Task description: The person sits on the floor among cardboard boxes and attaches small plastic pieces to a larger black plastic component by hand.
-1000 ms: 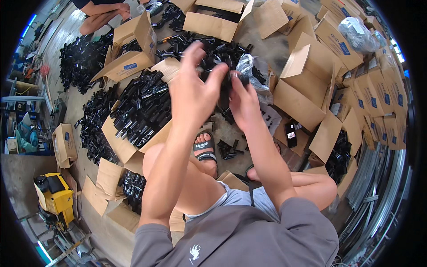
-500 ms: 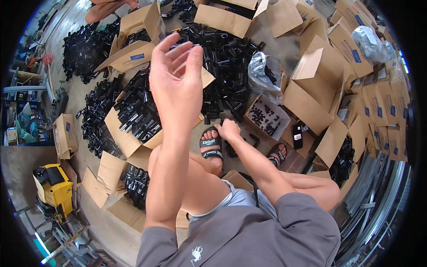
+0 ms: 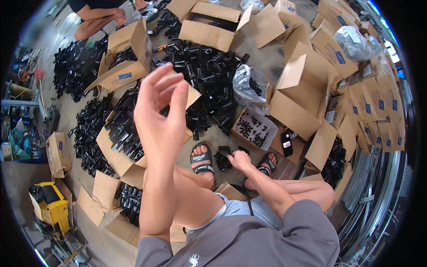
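My left hand (image 3: 161, 104) is raised high over the floor, its fingers loosely curled and spread from the thumb, with nothing visible in it. Behind it lie an open carton (image 3: 119, 163) of black tubular parts and a broad heap of loose black parts (image 3: 213, 75). Low between my sandalled feet, my right hand (image 3: 240, 161) is closed at a small cluster of black parts (image 3: 223, 161). Its fingertips are hidden, so what they grip is unclear. Just beyond stands a box (image 3: 274, 139) with small black pieces scattered inside.
More black heaps (image 3: 91, 133) lie to the left. A large open carton (image 3: 296, 111), a phone-like black device (image 3: 286, 143) and stacked cartons (image 3: 373, 104) are at the right, near metal profiles (image 3: 371, 200). A yellow machine (image 3: 50, 202) stands at left. Another person (image 3: 100, 20) squats at the far left.
My right hand has moved right and down, onto the small cluster between my feet. My left hand stays raised, its fingers a little more curled. The view has shifted, showing more of the other person.
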The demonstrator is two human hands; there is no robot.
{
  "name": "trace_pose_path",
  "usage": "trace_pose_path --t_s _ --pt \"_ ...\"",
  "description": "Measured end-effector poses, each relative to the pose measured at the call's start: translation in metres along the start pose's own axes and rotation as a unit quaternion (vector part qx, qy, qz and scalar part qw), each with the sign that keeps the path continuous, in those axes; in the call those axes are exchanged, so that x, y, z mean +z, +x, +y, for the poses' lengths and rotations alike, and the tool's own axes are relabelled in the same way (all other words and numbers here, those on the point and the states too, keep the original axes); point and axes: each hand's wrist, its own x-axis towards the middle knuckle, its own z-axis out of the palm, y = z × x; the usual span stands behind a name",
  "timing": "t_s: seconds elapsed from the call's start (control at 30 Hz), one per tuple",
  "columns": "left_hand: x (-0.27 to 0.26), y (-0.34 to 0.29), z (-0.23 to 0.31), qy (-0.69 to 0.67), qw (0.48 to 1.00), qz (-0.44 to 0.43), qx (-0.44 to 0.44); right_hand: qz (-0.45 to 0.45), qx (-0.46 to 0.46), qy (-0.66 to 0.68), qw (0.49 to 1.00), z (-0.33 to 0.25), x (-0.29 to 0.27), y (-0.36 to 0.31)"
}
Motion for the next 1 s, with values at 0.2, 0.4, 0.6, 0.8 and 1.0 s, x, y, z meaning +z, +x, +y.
trace_pose_path --t_s 0.2,0.4,0.6,0.8,1.0 --pt "0.023 -0.031 0.013 0.083 0.984 -0.157 0.034 0.114 0.026 0.089 0.989 0.017 -0.023 -0.044" --pt "0.037 -0.051 0.024 0.142 0.952 -0.271 0.03 0.475 -0.042 0.224 0.85 0.021 -0.198 0.019" --pt "0.056 -0.052 0.025 0.199 0.916 -0.345 0.054 0.448 0.157 0.034 0.879 0.213 -0.322 0.144" --pt "0.073 -0.041 0.02 0.236 0.906 -0.347 0.05 0.216 0.348 0.104 0.906 0.321 -0.355 0.197" --pt "0.101 -0.03 0.011 0.275 0.875 -0.396 0.035 0.155 0.41 0.1 0.893 0.348 -0.361 0.211"
